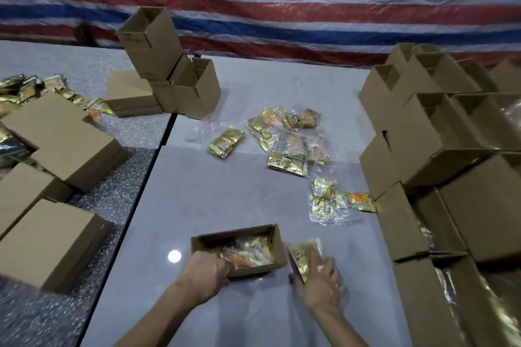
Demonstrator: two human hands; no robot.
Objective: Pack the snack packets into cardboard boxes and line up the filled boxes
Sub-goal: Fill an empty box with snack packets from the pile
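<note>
- The left hand [205, 273] curls its fingers over the near-left corner of a small open box [239, 234] of plain brown cardboard.
- Glossy packed packets [248, 255] lie inside it.
- The right hand [318, 287] grips a crinkly gold packet [303, 258] just beside the box's right wall.
- An open stretch of smooth grey worktop [225, 200] lies beyond the box, with loose packets [290, 135] farther on.
- Stacked boxes [423, 132] crowd the right edge.

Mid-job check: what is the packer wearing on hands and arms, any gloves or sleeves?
No gloves and no sleeves anywhere in view. The left hand shows nothing worn. The right hand may carry a thin ring on one finger, but blur leaves that uncertain.
</note>
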